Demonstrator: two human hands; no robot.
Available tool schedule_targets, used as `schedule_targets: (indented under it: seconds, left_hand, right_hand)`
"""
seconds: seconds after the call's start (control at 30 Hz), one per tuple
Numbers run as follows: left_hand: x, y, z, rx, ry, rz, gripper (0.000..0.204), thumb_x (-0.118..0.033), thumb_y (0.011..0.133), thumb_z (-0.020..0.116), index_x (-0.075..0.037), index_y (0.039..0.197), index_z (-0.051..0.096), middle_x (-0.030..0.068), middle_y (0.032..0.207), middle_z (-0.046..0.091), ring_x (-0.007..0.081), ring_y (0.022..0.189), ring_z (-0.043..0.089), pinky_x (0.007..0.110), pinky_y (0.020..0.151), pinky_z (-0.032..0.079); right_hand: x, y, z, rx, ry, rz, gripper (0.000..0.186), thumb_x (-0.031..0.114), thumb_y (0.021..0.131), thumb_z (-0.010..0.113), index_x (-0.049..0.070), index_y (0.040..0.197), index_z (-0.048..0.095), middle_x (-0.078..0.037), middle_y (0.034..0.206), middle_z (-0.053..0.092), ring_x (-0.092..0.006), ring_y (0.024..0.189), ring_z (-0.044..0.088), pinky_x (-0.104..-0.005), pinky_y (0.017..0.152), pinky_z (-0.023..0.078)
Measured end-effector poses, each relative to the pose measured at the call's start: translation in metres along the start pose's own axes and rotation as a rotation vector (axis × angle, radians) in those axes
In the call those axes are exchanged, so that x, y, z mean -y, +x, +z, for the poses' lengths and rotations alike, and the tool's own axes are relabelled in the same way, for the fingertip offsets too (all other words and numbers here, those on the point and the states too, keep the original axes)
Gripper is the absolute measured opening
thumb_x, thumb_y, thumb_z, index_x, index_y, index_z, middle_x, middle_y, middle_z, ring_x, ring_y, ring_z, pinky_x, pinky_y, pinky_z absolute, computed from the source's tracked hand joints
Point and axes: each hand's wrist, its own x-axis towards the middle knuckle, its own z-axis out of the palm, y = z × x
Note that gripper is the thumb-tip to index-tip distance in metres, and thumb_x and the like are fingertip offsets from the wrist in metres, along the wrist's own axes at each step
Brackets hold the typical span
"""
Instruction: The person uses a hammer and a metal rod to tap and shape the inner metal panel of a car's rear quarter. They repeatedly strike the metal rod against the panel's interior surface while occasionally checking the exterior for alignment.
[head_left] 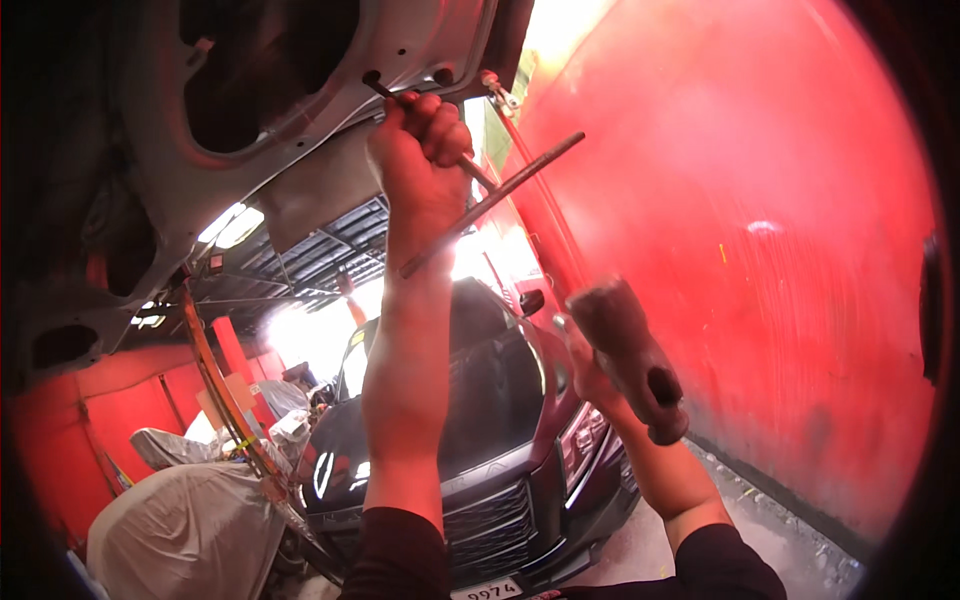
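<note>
My left hand (425,145) is raised and wrapped round the shaft of a metal T-bar rod (535,168). The rod's upper end reaches a small round hole in the underside of a raised grey vehicle panel (172,120). Its crossbar slants below my fist, in front of my wrist. Lower on the right, my right hand (588,368) is closed on a hammer (622,345). The worn, dark hammer head points toward me and partly hides the fingers; it is apart from the rod.
A dark car (490,400) faces me beyond my arms. A red wall (740,250) rises close on the right. A thin prop or strut (540,200) stands beside the panel's edge. At lower left is a cloth-covered object (185,530) near an orange bent bar (215,365).
</note>
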Motion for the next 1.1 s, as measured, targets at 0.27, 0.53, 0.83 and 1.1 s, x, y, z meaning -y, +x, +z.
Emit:
schedule_targets:
  seconds: [0.27,0.53,0.83,1.1]
  left_hand:
    - [-0.002,0.001,0.004,0.082,-0.010,-0.005,0.022,-0.015,0.099,0.042,-0.004,0.082,0.049,-0.0010,0.063,0.035,0.0074,0.045,0.025,0.022,0.038,0.021]
    - [-0.003,0.001,0.006,0.090,0.030,0.012,0.020,-0.012,0.099,0.042,-0.003,0.081,0.047,-0.0003,0.064,0.035,0.0076,0.045,0.025,0.023,0.039,0.021]
    - [-0.001,0.002,0.009,0.119,0.021,0.029,0.016,-0.009,0.096,0.044,-0.004,0.081,0.047,-0.0013,0.063,0.033,0.0084,0.046,0.023,0.024,0.041,0.023]
    - [0.001,-0.001,-0.005,0.063,0.038,-0.005,0.022,-0.021,0.101,0.041,-0.010,0.085,0.050,-0.0021,0.063,0.034,0.0077,0.047,0.023,0.024,0.038,0.017]
  right_hand:
    - [0.028,0.056,0.043,-0.028,0.121,0.126,0.013,0.015,0.086,0.063,0.003,0.083,0.060,-0.002,0.068,0.055,-0.0088,0.062,0.051,-0.0280,0.054,0.043]
    - [0.059,0.021,-0.053,0.328,-0.237,-0.004,0.010,0.006,0.086,0.060,0.005,0.095,0.063,-0.003,0.083,0.056,-0.0114,0.077,0.058,-0.0269,0.064,0.048]
    - [-0.023,0.024,0.049,-0.024,0.375,0.375,0.009,0.005,0.088,0.060,0.009,0.084,0.053,0.004,0.070,0.048,-0.0057,0.062,0.049,-0.0217,0.055,0.040]
    - [0.031,0.029,-0.036,-0.118,0.459,0.343,0.014,0.006,0.088,0.061,0.007,0.080,0.050,0.001,0.058,0.044,-0.0066,0.046,0.044,-0.0231,0.045,0.038]
